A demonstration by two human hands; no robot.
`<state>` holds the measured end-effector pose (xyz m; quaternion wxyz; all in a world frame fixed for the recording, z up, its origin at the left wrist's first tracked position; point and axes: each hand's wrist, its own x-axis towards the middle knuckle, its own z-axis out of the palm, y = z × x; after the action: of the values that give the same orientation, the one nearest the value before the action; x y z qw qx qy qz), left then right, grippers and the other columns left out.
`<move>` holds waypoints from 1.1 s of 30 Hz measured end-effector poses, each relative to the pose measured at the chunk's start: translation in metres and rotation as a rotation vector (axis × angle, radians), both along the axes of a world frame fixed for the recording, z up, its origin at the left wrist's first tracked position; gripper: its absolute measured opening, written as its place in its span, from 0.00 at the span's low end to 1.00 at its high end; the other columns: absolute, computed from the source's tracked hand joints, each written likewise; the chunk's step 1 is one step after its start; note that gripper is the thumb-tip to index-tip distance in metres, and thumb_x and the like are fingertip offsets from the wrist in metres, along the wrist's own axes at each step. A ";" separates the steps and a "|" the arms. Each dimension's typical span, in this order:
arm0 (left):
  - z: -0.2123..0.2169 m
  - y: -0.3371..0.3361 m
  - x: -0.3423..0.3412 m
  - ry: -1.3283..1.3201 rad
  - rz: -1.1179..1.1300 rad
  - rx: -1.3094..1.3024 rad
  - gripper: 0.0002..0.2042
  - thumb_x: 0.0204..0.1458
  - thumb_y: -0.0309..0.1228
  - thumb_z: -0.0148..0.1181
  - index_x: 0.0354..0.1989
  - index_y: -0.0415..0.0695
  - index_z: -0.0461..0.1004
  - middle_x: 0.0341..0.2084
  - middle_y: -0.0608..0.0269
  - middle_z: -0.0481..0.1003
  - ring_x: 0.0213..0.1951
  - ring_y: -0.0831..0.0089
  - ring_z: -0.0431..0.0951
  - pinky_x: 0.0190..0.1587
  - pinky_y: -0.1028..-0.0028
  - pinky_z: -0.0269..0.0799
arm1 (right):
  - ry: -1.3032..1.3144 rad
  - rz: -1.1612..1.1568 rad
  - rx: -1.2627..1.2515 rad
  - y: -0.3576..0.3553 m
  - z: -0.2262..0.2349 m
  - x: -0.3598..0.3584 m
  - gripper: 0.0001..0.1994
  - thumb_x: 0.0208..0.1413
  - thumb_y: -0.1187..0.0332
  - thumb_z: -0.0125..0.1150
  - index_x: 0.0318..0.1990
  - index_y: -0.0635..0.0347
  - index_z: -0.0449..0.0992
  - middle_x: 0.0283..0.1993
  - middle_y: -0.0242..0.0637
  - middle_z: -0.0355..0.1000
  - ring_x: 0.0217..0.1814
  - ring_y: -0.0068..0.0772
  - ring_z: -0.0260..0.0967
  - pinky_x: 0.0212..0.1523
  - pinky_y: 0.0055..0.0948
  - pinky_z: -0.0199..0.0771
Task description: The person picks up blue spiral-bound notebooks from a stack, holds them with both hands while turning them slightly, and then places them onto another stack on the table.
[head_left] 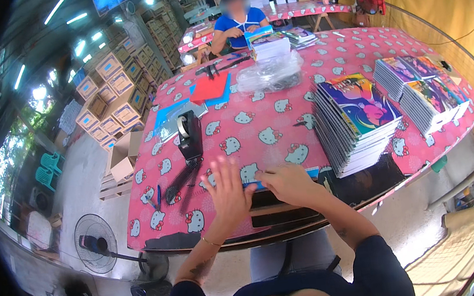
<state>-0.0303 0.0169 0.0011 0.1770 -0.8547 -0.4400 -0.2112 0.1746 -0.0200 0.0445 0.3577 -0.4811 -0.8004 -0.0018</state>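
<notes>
My left hand (227, 188) lies open with its fingers stretched out over the pink patterned tabletop, near the front edge. Beside it, my right hand (288, 184) is closed, its fingers curled down. A thin blue strip (313, 172) shows under and beside my hands; what exactly it is I cannot make out. To the left stands a black tape dispenser (191, 144), with a black brush (178, 181) below it and a blue-handled hand tool (156, 197). To my right rises a tall stack of spiral notebooks (355, 121) with colourful covers.
More notebooks (425, 93) are piled at the far right. Blue and red sheets (210, 87) lie at the back left, near clear plastic wrapping (271, 74). A co-worker (238, 23) sits across the table. A standing fan (96, 244) and cardboard boxes (113, 97) are on the left.
</notes>
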 end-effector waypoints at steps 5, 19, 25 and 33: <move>-0.030 -0.027 0.000 -0.042 -0.124 -0.043 0.41 0.59 0.59 0.48 0.69 0.34 0.59 0.69 0.39 0.57 0.72 0.41 0.51 0.68 0.31 0.37 | -0.133 -0.047 -0.095 -0.010 -0.003 0.023 0.14 0.57 0.67 0.57 0.51 0.50 0.78 0.38 0.37 0.79 0.39 0.44 0.78 0.43 0.46 0.72; -0.067 -0.035 -0.008 0.061 -0.464 -0.089 0.38 0.61 0.49 0.52 0.69 0.29 0.55 0.70 0.34 0.53 0.74 0.43 0.47 0.70 0.36 0.35 | -0.056 -0.009 -0.127 -0.010 0.007 0.021 0.18 0.59 0.63 0.61 0.57 0.50 0.74 0.32 0.44 0.78 0.35 0.50 0.76 0.41 0.45 0.72; -0.020 -0.020 0.016 0.103 -0.358 -0.103 0.38 0.62 0.52 0.49 0.68 0.29 0.56 0.71 0.35 0.53 0.74 0.42 0.47 0.71 0.36 0.33 | -0.104 -0.092 -0.126 -0.007 -0.011 0.027 0.23 0.59 0.60 0.62 0.61 0.55 0.68 0.27 0.43 0.77 0.33 0.51 0.76 0.44 0.47 0.72; -0.037 -0.034 0.013 0.088 -0.444 -0.096 0.36 0.59 0.49 0.55 0.67 0.32 0.60 0.69 0.36 0.56 0.73 0.41 0.50 0.69 0.34 0.37 | 0.122 -0.105 0.017 -0.038 0.006 0.049 0.34 0.52 0.68 0.70 0.66 0.58 0.63 0.53 0.47 0.75 0.55 0.48 0.74 0.54 0.44 0.72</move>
<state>-0.0171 -0.0173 -0.0355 0.1042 -0.9463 -0.2426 -0.1864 0.2232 -0.0579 0.0501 0.4093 -0.5184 -0.7508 0.0019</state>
